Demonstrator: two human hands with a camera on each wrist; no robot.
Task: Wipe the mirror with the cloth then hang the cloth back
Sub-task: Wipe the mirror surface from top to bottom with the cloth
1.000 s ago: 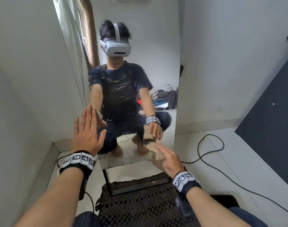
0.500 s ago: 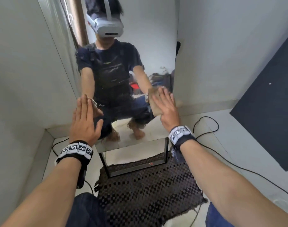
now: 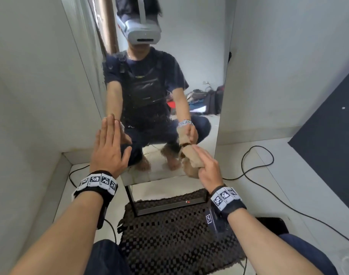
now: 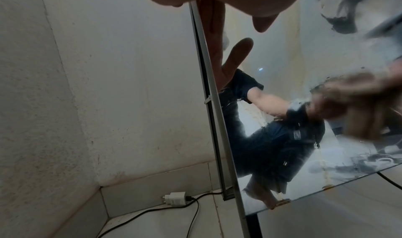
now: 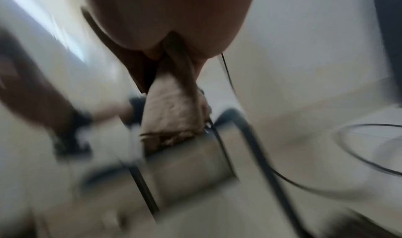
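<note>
Flat and spread, the left hand (image 3: 108, 153) braces the mirror (image 3: 169, 80) at its left edge, while the right hand (image 3: 208, 171) clamps a bunched, tan, frayed cloth (image 3: 191, 157) against the streaked glass, lower centre of the frame.

A dark checkered woven mat (image 3: 175, 233) covers the floor at the bottom centre of the head view; a black cable (image 3: 256, 173) loops over the white tiles at right. In the left wrist view a white plug adapter (image 4: 175, 197) lies at bottom centre
</note>
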